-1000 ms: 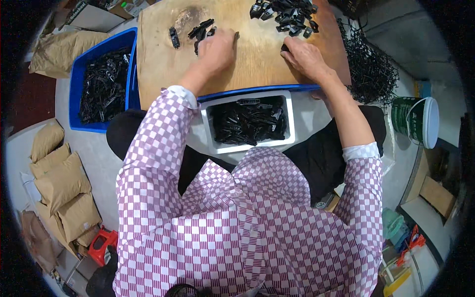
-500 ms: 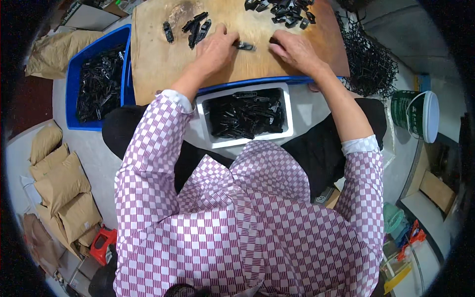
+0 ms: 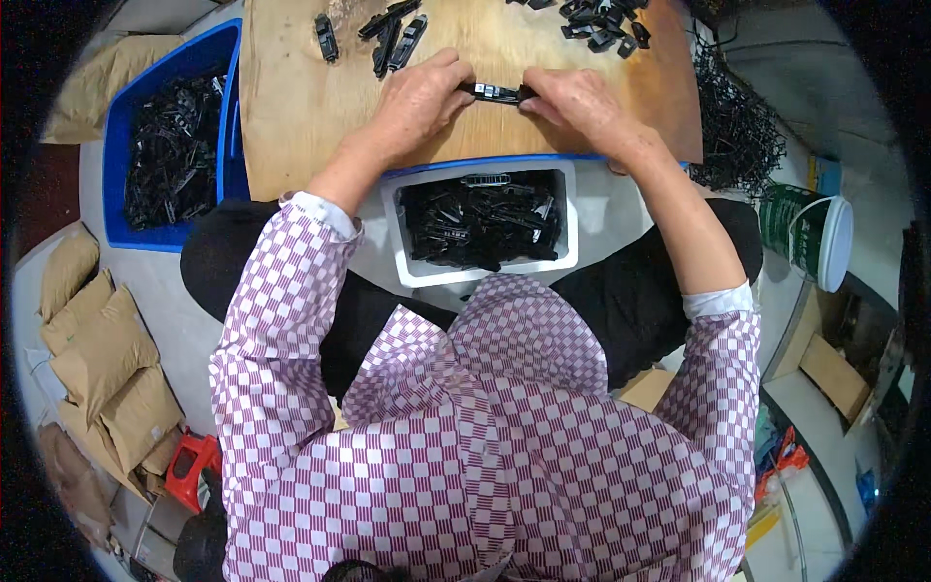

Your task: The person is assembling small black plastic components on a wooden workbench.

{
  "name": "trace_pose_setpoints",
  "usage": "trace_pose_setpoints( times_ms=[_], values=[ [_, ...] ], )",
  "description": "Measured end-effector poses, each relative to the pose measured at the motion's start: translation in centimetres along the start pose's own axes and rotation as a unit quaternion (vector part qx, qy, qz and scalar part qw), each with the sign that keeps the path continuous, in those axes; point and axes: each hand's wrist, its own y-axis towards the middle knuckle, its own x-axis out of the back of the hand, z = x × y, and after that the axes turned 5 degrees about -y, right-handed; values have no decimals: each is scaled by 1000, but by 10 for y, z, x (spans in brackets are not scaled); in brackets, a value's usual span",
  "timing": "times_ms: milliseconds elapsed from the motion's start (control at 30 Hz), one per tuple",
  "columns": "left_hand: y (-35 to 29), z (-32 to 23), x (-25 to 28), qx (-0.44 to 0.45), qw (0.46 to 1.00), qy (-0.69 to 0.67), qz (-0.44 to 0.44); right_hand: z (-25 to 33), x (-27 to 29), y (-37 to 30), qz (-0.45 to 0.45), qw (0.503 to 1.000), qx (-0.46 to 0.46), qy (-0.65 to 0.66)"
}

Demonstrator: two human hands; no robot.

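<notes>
Half a second on, the right hand [image 3: 570, 100] is no longer waiting apart: its grip is clamping the right end of the black part [image 3: 497, 93] over the near worktop [image 3: 291, 116], while the left hand [image 3: 419, 100] is pinching the left end. The hands are hiding both ends. Loose parts [image 3: 408, 42] are lying far left, a pile [image 3: 603, 24] far right, a white bin [image 3: 571, 218] is sitting nearer, and a blue bin [image 3: 231, 175] is standing left.

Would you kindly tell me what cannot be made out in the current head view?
- Head view: both ends of the held black part, hidden by the left hand and right hand.
- Head view: the far side of the heap of small black pieces, cut off by the top edge.
- Head view: the bottom of the white box, covered by dark parts.
</notes>
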Motion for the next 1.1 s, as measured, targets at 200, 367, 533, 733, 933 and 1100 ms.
trace_pose_setpoints(
  times_ms=[200,367,533,733,933,1100],
  values=[
    [-8,-3,2,-20,999,-22,12,8,10,-7,-15,999,-3,42],
    [3,-1,2,-14,1000,-16,11,0,18,4,-22,999,3,42],
    [1,-1,0,4,1000,-28,14,6,6,7,15,999,18,34],
    [3,1,3,-10,1000,-24,15,17,-3,17,-11,999,1,39],
    [1,-1,5,-5,1000,-9,8,21,-7,38,28,1000,11,-4],
    [-7,6,9,20,999,19,-43,-33,19,33,-176,972,11,-158]
  ],
)
